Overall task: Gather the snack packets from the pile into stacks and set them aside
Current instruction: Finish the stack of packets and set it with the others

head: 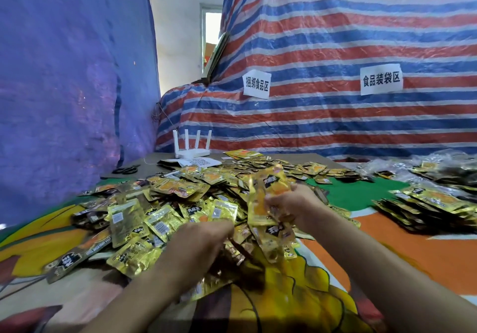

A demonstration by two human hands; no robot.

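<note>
At frame centre, the right hand (291,201) clasps an upright stack of gold packets (268,190) in curled fingers above the pile (160,203); just below-left, the left hand (204,239) curls blurred fingers into the pile, perhaps gripping.

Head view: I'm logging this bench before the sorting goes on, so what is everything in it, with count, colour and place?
loose packets: too many to count, gold and black, piled mid-table
stacked packets: several rows, gold, right side
router: one, white, far left
scissors: one pair, black, left of router
paper signs: two, white, on striped tarp
blue tarp: one, left
table cover: one, orange, green, yellow
left hand: in the pile, fingertips hidden
right hand: grips bundle, gold, above pile
</note>
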